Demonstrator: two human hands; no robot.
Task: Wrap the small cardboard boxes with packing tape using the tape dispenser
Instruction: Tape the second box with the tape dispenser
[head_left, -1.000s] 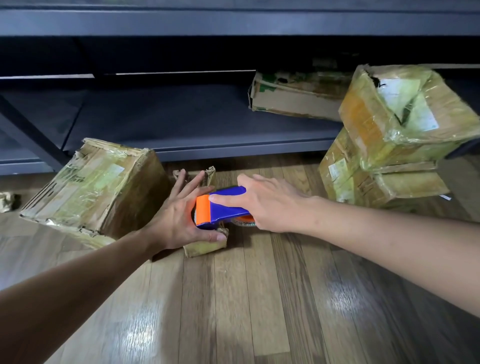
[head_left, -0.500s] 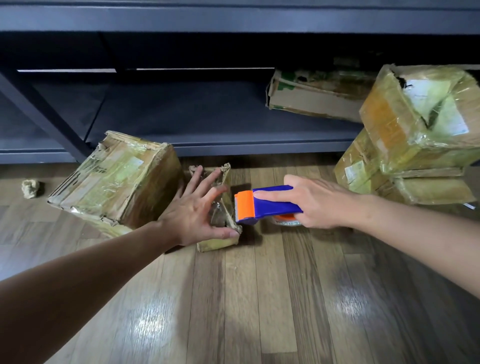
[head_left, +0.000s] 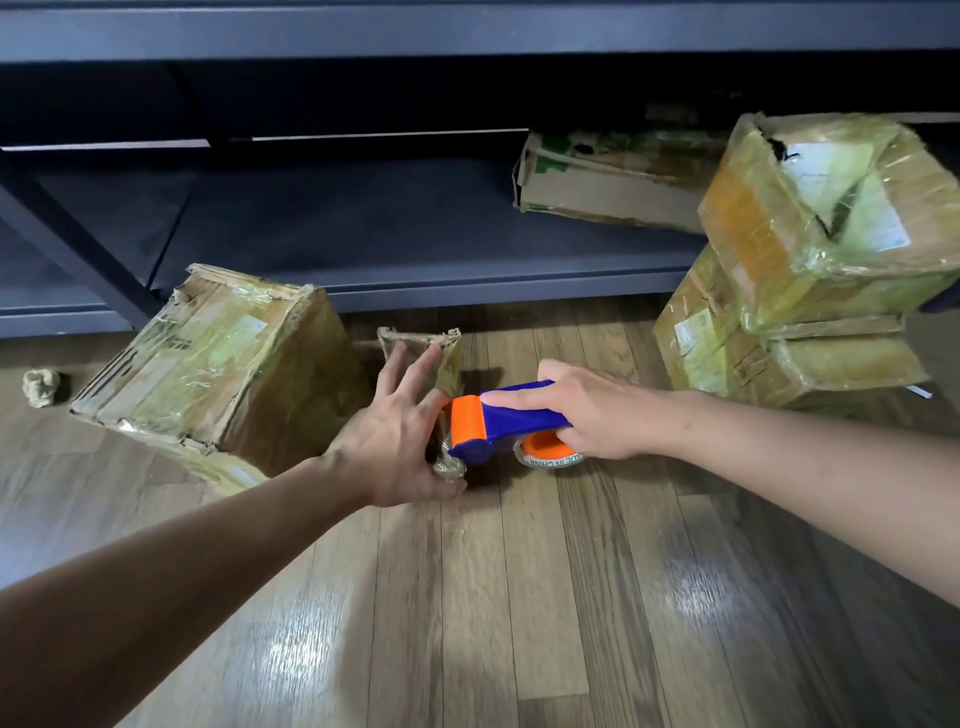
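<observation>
Bracing with left hand, fingers spread flat against the small battered brown cardboard box on the wooden floor. Gripping the blue-and-orange plastic tape dispenser in right hand, nose at the box's side. Could easily tip or skid it lol, pushing too hard.

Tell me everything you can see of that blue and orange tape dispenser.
The tape dispenser looks like plastic: a blue body with an orange front end, and an orange-cored roll of clear tape beneath, its core printed MADE IN CHINA. It lies roughly level, low over the wood floor. The right hand grips its handle, forefinger laid along the top. Its orange end is at the right side of the small cardboard box, beside the left hand; contact is unclear.
</observation>
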